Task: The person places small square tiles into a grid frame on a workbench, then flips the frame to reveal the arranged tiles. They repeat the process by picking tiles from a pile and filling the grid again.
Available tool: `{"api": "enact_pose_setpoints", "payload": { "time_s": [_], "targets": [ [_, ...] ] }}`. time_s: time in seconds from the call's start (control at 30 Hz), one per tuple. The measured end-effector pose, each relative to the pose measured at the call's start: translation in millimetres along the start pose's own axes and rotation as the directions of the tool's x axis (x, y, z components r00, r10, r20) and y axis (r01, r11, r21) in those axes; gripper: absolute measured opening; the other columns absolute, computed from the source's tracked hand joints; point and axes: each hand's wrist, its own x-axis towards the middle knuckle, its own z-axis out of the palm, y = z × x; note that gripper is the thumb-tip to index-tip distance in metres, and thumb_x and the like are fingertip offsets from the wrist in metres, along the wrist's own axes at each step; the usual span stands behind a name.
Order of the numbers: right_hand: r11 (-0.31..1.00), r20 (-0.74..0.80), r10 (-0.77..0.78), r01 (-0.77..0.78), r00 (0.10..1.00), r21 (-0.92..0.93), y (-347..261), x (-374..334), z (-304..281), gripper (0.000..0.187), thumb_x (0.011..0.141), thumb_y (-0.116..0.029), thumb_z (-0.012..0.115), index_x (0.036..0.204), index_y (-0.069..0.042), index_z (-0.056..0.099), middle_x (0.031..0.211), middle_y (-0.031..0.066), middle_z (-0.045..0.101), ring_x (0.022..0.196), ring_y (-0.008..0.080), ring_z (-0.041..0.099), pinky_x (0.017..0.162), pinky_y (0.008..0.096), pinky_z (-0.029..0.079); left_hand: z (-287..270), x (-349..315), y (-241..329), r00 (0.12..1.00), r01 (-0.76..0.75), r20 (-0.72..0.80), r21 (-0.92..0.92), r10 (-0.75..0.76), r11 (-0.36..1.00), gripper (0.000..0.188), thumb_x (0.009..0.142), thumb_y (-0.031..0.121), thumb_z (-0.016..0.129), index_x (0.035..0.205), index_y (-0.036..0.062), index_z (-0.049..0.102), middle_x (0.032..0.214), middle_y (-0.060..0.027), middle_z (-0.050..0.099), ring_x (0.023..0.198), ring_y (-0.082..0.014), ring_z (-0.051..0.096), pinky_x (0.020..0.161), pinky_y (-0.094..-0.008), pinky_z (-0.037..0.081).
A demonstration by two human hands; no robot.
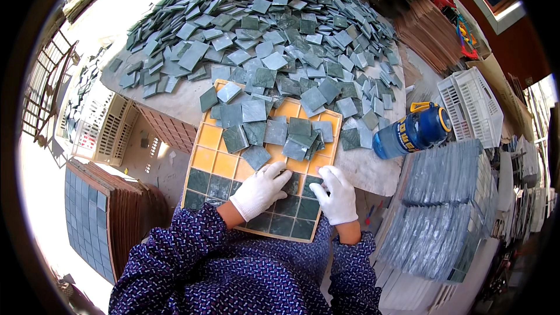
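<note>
A yellow gridded tray (205,157) rests over my lap, its near rows filled with dark green square stone tiles (303,208). My left hand (261,191), in a white knit glove, lies over the filled rows with its fingers stretched toward the tray's middle. On the right side of the tray, my right hand (338,198), gloved the same way, has thumb and fingers apart beside a dark tile. Both hands touch the tiles; neither visibly lifts one. Loose grey-green tiles (254,111) lie scattered over the tray's far half. What is under my palms is hidden.
A large heap of loose tiles (251,23) covers the table (373,169) beyond the tray. A blue water bottle (411,131) lies at the right. Stacked tile sheets (437,198) stand right, a tiled stack (87,216) left. White plastic crates (471,105) stand right and left.
</note>
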Motion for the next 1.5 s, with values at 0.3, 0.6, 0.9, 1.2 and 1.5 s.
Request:
{"api": "enact_pose_setpoints", "payload": {
  "time_s": [0.3, 0.6, 0.9, 1.2, 1.5],
  "targets": [
    [0.973, 0.090, 0.107, -0.086, 0.990, -0.213, -19, 78, 20, 0.061, 0.073, -0.025, 0.076, 0.128, -0.012, 0.052, 0.120, 0.0128, 0.056, 0.103, 0.0363, 0.059, 0.086, 0.0416, 0.049, -14, 8, 5, 0.998, 0.052, -0.026, 0.069, -0.050, 0.996, 0.051, 0.075, 0.021, 0.071, 0.120, 0.0073, 0.053, 0.116, -0.0096, 0.053, 0.099, -0.0303, 0.056, 0.082, -0.0389, 0.049],
    [0.984, 0.088, 0.139, -0.147, 0.986, 0.100, -31, 42, 7, 0.066, 0.064, -0.010, 0.078, 0.126, -0.009, 0.053, 0.112, 0.0091, 0.050, 0.079, 0.0181, 0.055, 0.076, 0.0307, 0.050, -22, -6, -18, 0.944, 0.238, -0.302, 0.356, -0.130, 0.904, 0.050, 0.076, 0.017, 0.064, 0.123, 0.0062, 0.048, 0.109, -0.0071, 0.053, 0.087, -0.0232, 0.057, 0.070, -0.0331, 0.051],
    [0.958, 0.254, 0.108, -0.169, 0.961, 0.231, -64, 2, 40, 0.058, 0.066, -0.011, 0.079, 0.119, -0.008, 0.056, 0.117, 0.0122, 0.050, 0.099, 0.0271, 0.057, 0.082, 0.0355, 0.050, -63, -28, -57, 0.982, 0.162, -0.059, -0.223, -0.179, 0.961, 0.030, 0.085, 0.007, 0.058, 0.114, 0.0017, 0.058, 0.098, -0.0145, 0.063, 0.087, -0.0335, 0.062, 0.078, -0.0378, 0.051],
    [0.996, 0.157, -0.046, 0.057, 0.987, -0.067, -65, 1, 58, 0.033, 0.071, -0.016, 0.076, 0.102, -0.010, 0.067, 0.111, 0.0117, 0.055, 0.094, 0.0277, 0.060, 0.080, 0.0374, 0.050, -53, -42, -54, 0.991, 0.129, -0.022, -0.094, -0.132, 0.987, 0.048, 0.077, 0.012, 0.069, 0.120, 0.0002, 0.054, 0.116, -0.0157, 0.048, 0.099, -0.0334, 0.057, 0.087, -0.0383, 0.048],
    [0.996, 0.316, -0.074, 0.056, 0.946, 0.065, -75, 14, 53, 0.026, 0.075, -0.017, 0.071, 0.100, -0.011, 0.065, 0.107, 0.0102, 0.060, 0.094, 0.0294, 0.061, 0.081, 0.0405, 0.050, -53, -38, -52, 0.996, 0.086, -0.006, -0.075, -0.087, 0.993, 0.034, 0.080, 0.009, 0.063, 0.111, 0.0003, 0.054, 0.112, -0.0171, 0.050, 0.097, -0.0350, 0.057, 0.083, -0.0399, 0.049]
  ]
}}
